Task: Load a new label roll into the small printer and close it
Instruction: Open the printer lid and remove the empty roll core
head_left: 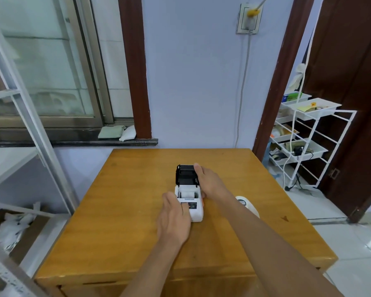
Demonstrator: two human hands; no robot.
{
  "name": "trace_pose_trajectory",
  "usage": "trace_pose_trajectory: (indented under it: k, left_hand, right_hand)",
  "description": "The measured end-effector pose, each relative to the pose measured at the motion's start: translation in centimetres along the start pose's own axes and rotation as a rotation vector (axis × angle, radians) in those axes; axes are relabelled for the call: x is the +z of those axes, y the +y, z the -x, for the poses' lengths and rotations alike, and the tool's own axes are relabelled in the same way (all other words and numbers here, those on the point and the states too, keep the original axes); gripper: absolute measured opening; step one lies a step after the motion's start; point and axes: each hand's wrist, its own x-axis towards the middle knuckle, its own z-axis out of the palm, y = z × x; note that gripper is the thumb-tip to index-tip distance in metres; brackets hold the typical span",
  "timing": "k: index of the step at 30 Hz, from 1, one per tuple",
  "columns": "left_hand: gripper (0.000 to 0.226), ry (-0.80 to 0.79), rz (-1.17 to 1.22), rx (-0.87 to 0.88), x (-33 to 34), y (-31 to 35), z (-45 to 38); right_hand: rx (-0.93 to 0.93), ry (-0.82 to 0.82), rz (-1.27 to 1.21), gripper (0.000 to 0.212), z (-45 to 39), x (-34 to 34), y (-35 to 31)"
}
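Observation:
A small white printer [194, 211] stands on the wooden table [124, 211] near its middle. Its black lid [185, 174] is swung up and back, open. Inside the bay lies a white label roll [187, 194]. My left hand [175, 219] rests on the printer's front left side, fingers over its panel. My right hand [208, 183] holds the printer's right side, with the thumb up against the lid's right edge. A white roll-like object [245, 203] lies on the table to the right, partly hidden by my right forearm.
A white wire rack [308, 144] with trays of odds and ends stands right of the table by a dark door. A metal shelf frame [30, 125] and a cardboard box [15, 230] are at the left. A window sill runs behind.

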Motion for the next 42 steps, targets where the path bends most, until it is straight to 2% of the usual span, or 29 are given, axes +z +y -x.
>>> trace_pose_trajectory:
  k: [9, 12, 15, 19, 21, 24, 27, 30, 36, 42]
  left_hand:
    - [0.013, 0.015, -0.046, 0.009, 0.3, -0.2, -0.2]
    - [0.013, 0.017, -0.049, -0.001, 0.2, 0.0, -0.1]
    - [0.012, 0.023, -0.043, 0.003, 0.2, 0.1, -0.1]
    - [0.013, 0.018, -0.048, -0.01, 0.2, 0.0, 0.0]
    - [0.013, 0.015, -0.036, -0.014, 0.2, 0.0, 0.0]
    - [0.011, 0.013, -0.012, -0.008, 0.1, -0.2, 0.0]
    - [0.011, 0.022, -0.012, -0.001, 0.2, -0.2, -0.1]
    - [0.012, 0.02, -0.006, -0.001, 0.2, -0.3, 0.0]
    - [0.015, 0.04, 0.004, -0.025, -0.2, -0.5, -0.1]
    - [0.012, 0.073, 0.173, -0.04, -0.3, -1.1, -0.1]
  right_hand:
    - [-0.025, 0.029, 0.002, 0.079, 0.3, 0.3, 0.3]
    - [-0.023, -0.006, 0.019, 0.081, 0.2, 0.2, 0.4]
    - [-0.01, -0.028, 0.075, 0.066, 1.3, -1.3, -0.2]
    - [-0.142, 0.176, 0.305, 0.04, 3.7, -5.1, 1.3]
    - [-0.158, 0.198, 0.408, 0.029, 4.9, -7.2, 2.7]
    - [-0.115, 0.168, 0.505, 0.024, 6.5, -9.3, 5.1]
    - [-0.166, 0.18, 0.531, 0.023, 8.1, -9.3, 6.2]
    - [-0.252, 0.143, 0.494, 0.022, 9.0, -7.7, 5.2]
    - [-0.359, -0.042, 0.598, 0.026, 7.1, -2.9, 0.4]
    - [-0.321, -0.132, 0.774, 0.024, 2.6, -0.7, -2.6]
